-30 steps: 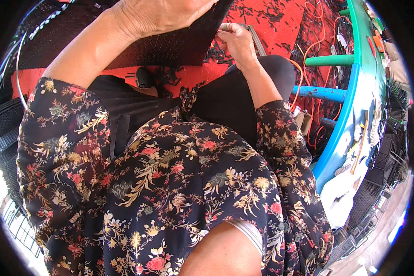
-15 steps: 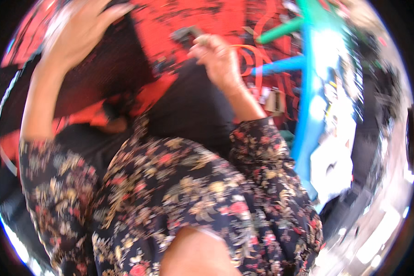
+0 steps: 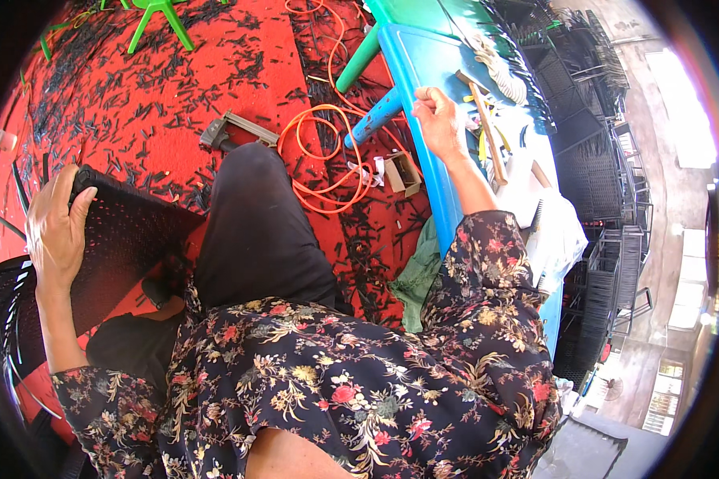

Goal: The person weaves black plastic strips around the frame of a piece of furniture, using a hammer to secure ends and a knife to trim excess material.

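My left hand (image 3: pixel 58 227) grips the top edge of a black woven panel (image 3: pixel 132 239), fingers on the outer side and thumb over the edge. The panel leans beside my left leg, its lower part partly hidden. My right hand (image 3: pixel 442 124) is raised at the edge of the blue table (image 3: pixel 411 60), its fingers loosely bent and apart, with nothing visible in them. Nearest to it is a hammer (image 3: pixel 487 132) with a wooden handle, lying on the table. On the floor beyond my knee lies an air stapler (image 3: pixel 236 132), touched by neither hand.
An orange air hose (image 3: pixel 327 108) coils on the red floor (image 3: pixel 224 76), among scattered black strips. Beside the table stand a small cardboard box (image 3: pixel 403 173) and a green cloth (image 3: pixel 417 283). White rope (image 3: pixel 499 72) lies on the table. Stacked black woven furniture (image 3: pixel 583 168) fills the right.
My right hand has moved away from the stapler, rightward to the table. My left hand, spread over the panel before, now holds its edge. The view has shifted too.
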`<state>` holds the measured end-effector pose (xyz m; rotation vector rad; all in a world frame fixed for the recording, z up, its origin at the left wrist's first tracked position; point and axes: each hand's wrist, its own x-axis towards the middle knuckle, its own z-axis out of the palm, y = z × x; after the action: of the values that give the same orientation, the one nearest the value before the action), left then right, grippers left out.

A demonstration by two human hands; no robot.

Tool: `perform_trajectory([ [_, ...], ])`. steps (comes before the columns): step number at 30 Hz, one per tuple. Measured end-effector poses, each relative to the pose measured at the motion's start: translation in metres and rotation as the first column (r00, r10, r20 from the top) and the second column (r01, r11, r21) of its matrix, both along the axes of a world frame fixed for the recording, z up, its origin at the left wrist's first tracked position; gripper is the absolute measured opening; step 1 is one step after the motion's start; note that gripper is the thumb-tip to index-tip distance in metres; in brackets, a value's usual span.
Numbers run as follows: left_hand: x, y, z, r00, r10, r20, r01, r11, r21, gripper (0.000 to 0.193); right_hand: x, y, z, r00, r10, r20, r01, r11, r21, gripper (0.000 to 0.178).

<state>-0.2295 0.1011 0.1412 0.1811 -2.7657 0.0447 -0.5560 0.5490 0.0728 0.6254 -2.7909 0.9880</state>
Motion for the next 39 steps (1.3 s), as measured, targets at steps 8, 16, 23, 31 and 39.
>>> perform_trajectory([
  [8, -0.003, 0.019, 0.011, 1.0, -0.002, -0.03, 0.002, 1.0, -0.011, 0.031, -0.065, 0.079, -0.03, 0.969, -0.018, -0.248, 0.175, 0.758, 0.629, 0.043],
  [16, 0.016, 0.016, 0.003, 1.0, 0.004, 0.017, -0.007, 0.977, 0.215, 0.043, -0.112, 0.133, -0.034, 0.97, 0.235, -0.061, -0.157, 0.799, 0.581, 0.015],
  [23, 0.005, 0.014, 0.0, 1.0, -0.014, -0.023, 0.018, 0.979, 0.205, 0.036, -0.076, 0.078, 0.03, 0.971, 0.06, -0.232, -0.103, 0.978, -0.18, 0.017],
  [31, 0.006, 0.013, -0.002, 0.994, -0.065, -0.091, 0.083, 0.976, 0.2, 0.035, 0.123, -0.132, 0.067, 0.721, 0.686, 0.098, -0.679, 0.727, -0.098, 0.028],
  [39, 0.001, 0.021, 0.0, 0.981, -0.084, -0.173, 0.117, 0.975, 0.188, 0.034, 0.171, -0.235, 0.067, 0.539, 0.814, -0.218, -0.809, 0.572, 0.135, 0.006],
])
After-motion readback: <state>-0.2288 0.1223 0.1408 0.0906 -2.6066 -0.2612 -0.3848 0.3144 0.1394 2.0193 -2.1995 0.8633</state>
